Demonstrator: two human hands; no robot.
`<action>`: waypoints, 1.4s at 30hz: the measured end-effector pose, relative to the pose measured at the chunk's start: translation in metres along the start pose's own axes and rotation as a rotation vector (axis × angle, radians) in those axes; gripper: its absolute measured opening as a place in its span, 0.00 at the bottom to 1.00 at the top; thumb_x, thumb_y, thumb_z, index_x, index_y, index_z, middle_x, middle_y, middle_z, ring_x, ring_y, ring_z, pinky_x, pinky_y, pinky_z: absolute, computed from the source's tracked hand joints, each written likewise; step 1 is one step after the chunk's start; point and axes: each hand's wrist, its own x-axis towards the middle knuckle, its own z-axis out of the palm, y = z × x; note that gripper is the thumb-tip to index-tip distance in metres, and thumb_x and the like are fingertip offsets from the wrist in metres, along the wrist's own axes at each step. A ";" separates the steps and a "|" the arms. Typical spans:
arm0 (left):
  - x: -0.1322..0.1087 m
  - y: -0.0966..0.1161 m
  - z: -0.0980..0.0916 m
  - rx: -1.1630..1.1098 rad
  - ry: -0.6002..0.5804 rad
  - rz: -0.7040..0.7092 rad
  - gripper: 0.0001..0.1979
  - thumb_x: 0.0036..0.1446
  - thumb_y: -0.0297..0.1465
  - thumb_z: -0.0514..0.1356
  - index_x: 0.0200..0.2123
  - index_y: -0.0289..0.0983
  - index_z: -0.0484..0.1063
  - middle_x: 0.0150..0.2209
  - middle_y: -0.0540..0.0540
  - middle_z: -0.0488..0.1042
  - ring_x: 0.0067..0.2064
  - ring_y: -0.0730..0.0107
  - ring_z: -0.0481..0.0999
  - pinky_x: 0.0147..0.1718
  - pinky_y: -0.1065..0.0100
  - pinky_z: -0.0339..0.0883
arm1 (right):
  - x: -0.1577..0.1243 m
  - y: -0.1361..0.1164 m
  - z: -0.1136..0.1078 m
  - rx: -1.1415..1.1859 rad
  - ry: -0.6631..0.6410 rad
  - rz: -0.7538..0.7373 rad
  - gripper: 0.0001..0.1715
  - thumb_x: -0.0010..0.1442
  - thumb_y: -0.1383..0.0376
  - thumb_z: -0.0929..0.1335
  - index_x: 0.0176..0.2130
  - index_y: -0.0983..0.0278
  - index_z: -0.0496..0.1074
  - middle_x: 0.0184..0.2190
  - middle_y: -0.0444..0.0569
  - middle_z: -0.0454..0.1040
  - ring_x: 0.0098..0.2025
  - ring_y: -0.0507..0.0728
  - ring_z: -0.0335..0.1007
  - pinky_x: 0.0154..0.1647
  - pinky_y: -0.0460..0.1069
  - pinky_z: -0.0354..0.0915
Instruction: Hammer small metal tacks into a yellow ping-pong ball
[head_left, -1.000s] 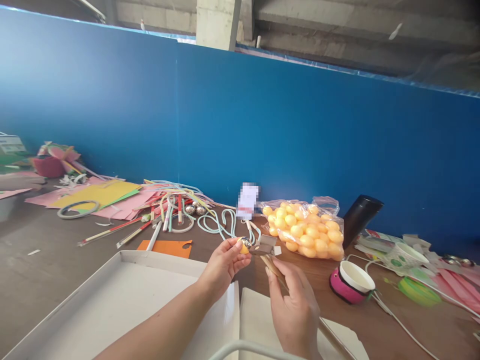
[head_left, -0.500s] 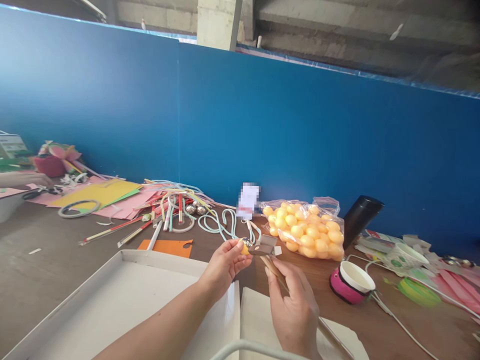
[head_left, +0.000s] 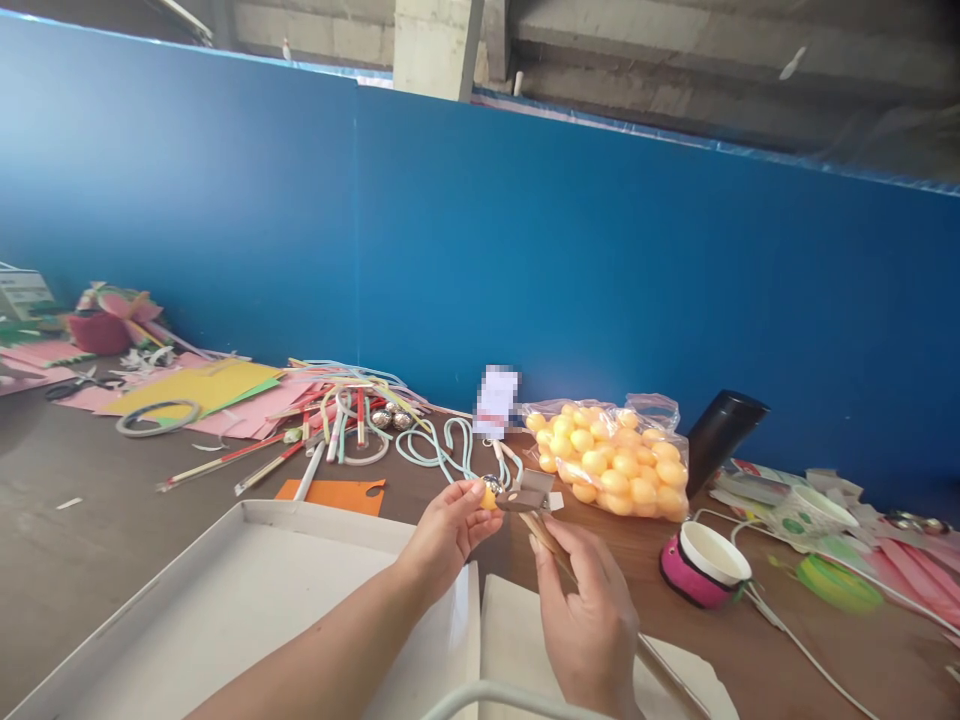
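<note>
My left hand (head_left: 457,520) pinches a small orange-yellow ball (head_left: 488,497) with a shiny silver part (head_left: 492,482) on its upper side. Close to the ball's right is a grey-brown folded piece (head_left: 531,490) with a whitish tab; whether it touches the ball I cannot tell. My right hand (head_left: 589,610) is closed around a thin wooden stick (head_left: 547,533) that slants up towards that folded piece. How the stick and the piece join is hidden. Both hands are above the front part of the table, over the white box lids.
A white open tray (head_left: 247,510) lies front left. Behind my hands are a bag of orange balls (head_left: 611,460), light-blue cords (head_left: 420,455) and silver bells (head_left: 391,417). A pink-banded paper cup (head_left: 701,570) and black cylinder (head_left: 724,435) stand right. Coloured paper (head_left: 199,385) and scissors (head_left: 82,380) lie left.
Another person's hand at the far left edge has gone out of view, leaving the scissors on the table. My own hands have hardly moved.
</note>
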 end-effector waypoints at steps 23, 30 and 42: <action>0.000 -0.002 -0.001 0.029 -0.011 0.008 0.11 0.50 0.33 0.62 0.36 0.34 0.68 0.33 0.45 0.73 0.33 0.73 0.76 0.36 0.72 0.71 | 0.003 -0.001 -0.004 -0.013 0.114 0.005 0.14 0.55 0.64 0.68 0.43 0.62 0.71 0.37 0.51 0.74 0.39 0.57 0.70 0.44 0.52 0.63; -0.002 -0.001 0.000 0.056 -0.028 0.017 0.12 0.50 0.34 0.62 0.36 0.34 0.68 0.33 0.45 0.73 0.33 0.72 0.76 0.36 0.72 0.71 | 0.002 0.000 -0.002 -0.024 0.037 0.024 0.13 0.56 0.63 0.67 0.43 0.62 0.71 0.38 0.51 0.75 0.39 0.58 0.70 0.43 0.52 0.63; 0.000 -0.002 -0.001 0.066 -0.010 0.026 0.11 0.50 0.33 0.62 0.36 0.34 0.66 0.33 0.45 0.73 0.33 0.73 0.75 0.37 0.71 0.70 | -0.001 0.002 0.000 -0.007 -0.020 0.049 0.13 0.56 0.66 0.67 0.44 0.60 0.70 0.39 0.50 0.74 0.41 0.58 0.69 0.44 0.53 0.63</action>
